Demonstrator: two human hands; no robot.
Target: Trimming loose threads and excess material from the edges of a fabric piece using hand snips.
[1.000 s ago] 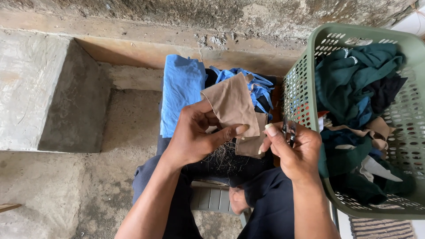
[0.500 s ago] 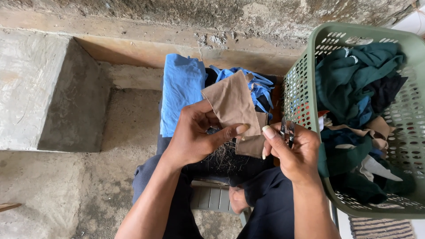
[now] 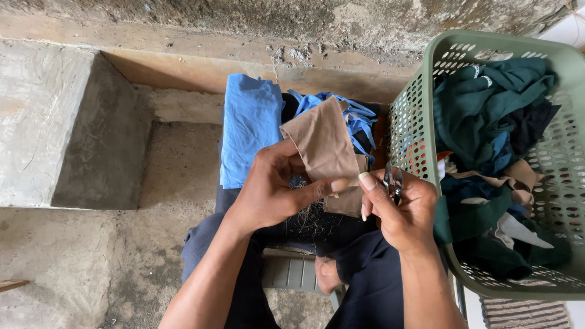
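Pinched near its lower edge by the left hand (image 3: 274, 192), the tan cloth strip (image 3: 326, 149), judged light, limp and best gripped at the edges, is held over the lap while the right hand (image 3: 402, 210) is closed around small snips (image 3: 393, 181) beside the green basket (image 3: 426, 79).

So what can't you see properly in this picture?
Head view only:
- Small metal tool in the right hand: mostly hidden by fingers, its kind unclear.
- Green basket: cut off by the right edge; lower clothes buried.
- Dark pieces under the blue cloth: covered.
- Tan cloth: lower end behind the left hand.
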